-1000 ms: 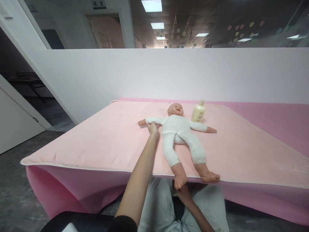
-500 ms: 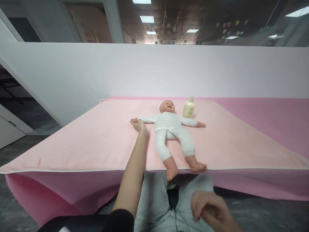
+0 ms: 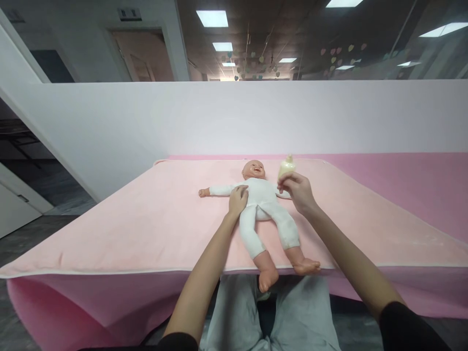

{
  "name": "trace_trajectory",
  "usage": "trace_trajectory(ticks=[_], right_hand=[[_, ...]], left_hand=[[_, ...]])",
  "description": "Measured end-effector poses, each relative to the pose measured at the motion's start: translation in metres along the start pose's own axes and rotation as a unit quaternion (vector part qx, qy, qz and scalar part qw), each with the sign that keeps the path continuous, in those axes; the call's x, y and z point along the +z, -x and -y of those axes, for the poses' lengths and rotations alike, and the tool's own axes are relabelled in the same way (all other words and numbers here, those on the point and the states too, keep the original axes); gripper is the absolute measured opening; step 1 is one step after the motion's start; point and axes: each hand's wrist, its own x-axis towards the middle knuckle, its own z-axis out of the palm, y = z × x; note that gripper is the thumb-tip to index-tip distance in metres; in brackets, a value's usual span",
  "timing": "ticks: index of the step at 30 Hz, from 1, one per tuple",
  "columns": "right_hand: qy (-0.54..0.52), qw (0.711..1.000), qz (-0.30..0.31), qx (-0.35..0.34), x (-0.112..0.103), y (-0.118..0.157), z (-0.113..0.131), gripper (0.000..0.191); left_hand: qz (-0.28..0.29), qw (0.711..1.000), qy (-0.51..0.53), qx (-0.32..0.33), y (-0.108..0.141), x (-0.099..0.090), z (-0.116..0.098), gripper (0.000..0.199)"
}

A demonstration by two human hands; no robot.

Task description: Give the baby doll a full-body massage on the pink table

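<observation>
A baby doll [image 3: 261, 192] in a white cloth suit lies on its back, arms spread and feet at the table's front edge. My left hand [image 3: 239, 199] lies on the side of its chest, by the armpit, fingers laid over the cloth and not gripping. Above the doll's arm on the right is my right hand [image 3: 297, 189], fingers loosely bent and apart from the thumb, with nothing visible in them. This hand hides most of that arm and the lower part of a pale yellow pump bottle [image 3: 287, 165] standing behind it.
A light pink cloth [image 3: 146, 229] covers the table over a darker pink one [image 3: 402, 175]. A white wall panel [image 3: 234, 117] with glass above stands behind the table. My legs [image 3: 303, 312] are just under the front edge.
My left hand has let go of the doll's hand and moved right onto its chest. My right hand has risen from my lap to the doll's other arm. The view has tilted up slightly.
</observation>
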Motion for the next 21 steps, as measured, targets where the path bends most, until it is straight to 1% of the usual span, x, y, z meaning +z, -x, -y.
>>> trace_trajectory(ticks=[2, 4, 6, 9, 11, 14, 17, 21], right_hand=[[-0.023, 0.997, -0.063, 0.032, 0.01, -0.03, -0.013, 0.009], [-0.029, 0.992, -0.111, 0.045, 0.017, -0.05, -0.026, 0.013], [-0.025, 0.989, -0.141, 0.044, 0.019, -0.061, -0.042, 0.016], [0.006, 0.986, -0.163, 0.045, 0.016, -0.061, -0.076, 0.019], [0.046, 0.985, -0.159, 0.057, 0.011, -0.056, -0.099, 0.02], [0.127, 0.983, -0.119, 0.066, 0.007, -0.046, -0.124, 0.021], [0.198, 0.976, -0.077, 0.055, 0.006, -0.041, -0.131, 0.021], [0.243, 0.967, -0.053, 0.048, 0.008, -0.039, -0.129, 0.022]], left_hand=[[0.008, 1.0, 0.002, -0.006, -0.001, 0.0, 0.005, 0.027], [0.003, 1.0, 0.01, -0.014, -0.002, 0.0, 0.009, 0.028], [-0.003, 0.999, 0.02, -0.026, -0.003, 0.0, 0.012, 0.028], [-0.011, 0.998, 0.034, -0.049, -0.003, 0.003, 0.015, 0.028], [-0.011, 0.997, 0.04, -0.065, -0.004, 0.003, 0.016, 0.027], [0.003, 0.996, 0.045, -0.083, -0.005, 0.003, 0.015, 0.028], [0.001, 0.994, 0.054, -0.098, -0.005, 0.001, 0.014, 0.028], [-0.014, 0.992, 0.062, -0.108, -0.005, 0.0, 0.014, 0.026]])
